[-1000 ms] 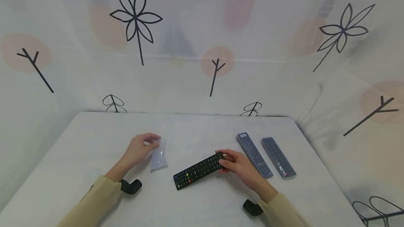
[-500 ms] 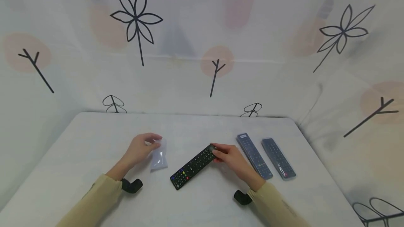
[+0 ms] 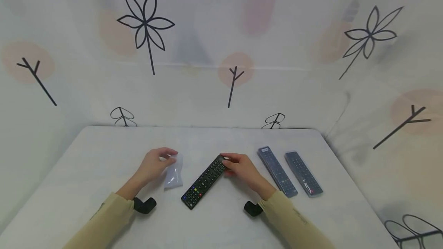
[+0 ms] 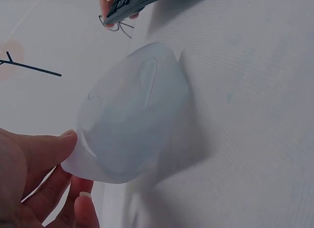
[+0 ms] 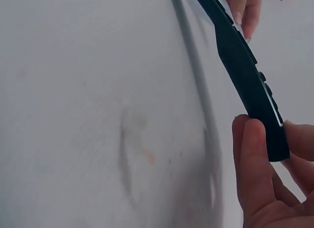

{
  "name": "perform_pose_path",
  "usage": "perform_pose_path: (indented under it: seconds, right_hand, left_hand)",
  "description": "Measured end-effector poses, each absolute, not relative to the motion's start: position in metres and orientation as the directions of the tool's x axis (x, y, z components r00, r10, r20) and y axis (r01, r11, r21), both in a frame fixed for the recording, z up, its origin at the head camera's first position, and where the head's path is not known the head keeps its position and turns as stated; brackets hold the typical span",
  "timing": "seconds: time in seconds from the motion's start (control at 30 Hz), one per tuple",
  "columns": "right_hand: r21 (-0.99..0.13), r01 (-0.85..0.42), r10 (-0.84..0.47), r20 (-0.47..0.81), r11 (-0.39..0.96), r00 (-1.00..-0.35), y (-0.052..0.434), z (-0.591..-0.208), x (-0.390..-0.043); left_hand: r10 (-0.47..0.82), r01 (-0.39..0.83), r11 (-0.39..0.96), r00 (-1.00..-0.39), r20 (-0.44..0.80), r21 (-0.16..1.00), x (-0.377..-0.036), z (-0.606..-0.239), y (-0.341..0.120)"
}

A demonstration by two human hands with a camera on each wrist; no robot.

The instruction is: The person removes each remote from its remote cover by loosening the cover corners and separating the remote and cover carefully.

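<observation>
My left hand [image 3: 154, 166] pinches one end of a translucent plastic sleeve [image 3: 174, 174] between thumb and fingers. In the left wrist view the sleeve [image 4: 135, 115] bulges, and its far end stands off the table. My right hand [image 3: 240, 168] grips a black remote control [image 3: 204, 181] by its upper end, thumb on the button face and fingers behind. The remote slants, its lower end with coloured buttons pointing toward the front left. From the side, in the right wrist view, the remote [image 5: 245, 76] appears held above the table. A gap separates remote and sleeve in the head view.
Two more remotes lie at the right of the white table [image 3: 214, 226], the left one [image 3: 277, 171] and the right one [image 3: 303, 173], both seemingly in clear covers. A printed cloth [image 3: 194, 95] hangs behind the table. Each wrist carries a black camera mount [image 3: 145, 205].
The right hand has moved left with the black remote, which has turned steeper and come nearer the sleeve. My left hand and the sleeve have hardly moved.
</observation>
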State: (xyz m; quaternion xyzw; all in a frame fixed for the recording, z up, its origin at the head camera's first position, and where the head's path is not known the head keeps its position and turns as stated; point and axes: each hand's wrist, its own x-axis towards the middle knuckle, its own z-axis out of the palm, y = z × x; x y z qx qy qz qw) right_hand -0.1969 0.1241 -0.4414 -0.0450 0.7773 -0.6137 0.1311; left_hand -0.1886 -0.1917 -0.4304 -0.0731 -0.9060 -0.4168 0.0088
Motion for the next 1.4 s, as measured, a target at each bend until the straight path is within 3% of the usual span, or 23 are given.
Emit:
perform_pose_path:
  seconds: [0.27, 0.43, 1.07, 1.4]
  right_hand:
    - [-0.992, 0.098, -0.296, -0.117, 0.077, -0.948, 0.106, -0.443, -0.202]
    - [-0.994, 0.104, -0.310, -0.112, 0.040, -0.944, 0.099, -0.447, -0.203]
    - [-0.986, 0.086, -0.302, -0.126, 0.142, -0.945, 0.066, -0.451, -0.214]
    - [-0.989, 0.107, -0.332, -0.137, 0.105, -0.933, 0.051, -0.451, -0.213]
  left_hand:
    - [0.130, 0.151, 0.626, -0.988, 0.089, 0.765, -0.188, -0.432, -0.191]
    - [0.130, 0.151, 0.622, -0.988, 0.089, 0.768, -0.188, -0.431, -0.190]
    - [0.150, 0.164, 0.608, -0.984, 0.091, 0.777, -0.189, -0.432, -0.189]
    - [0.137, 0.143, 0.636, -0.988, 0.072, 0.759, -0.188, -0.429, -0.190]
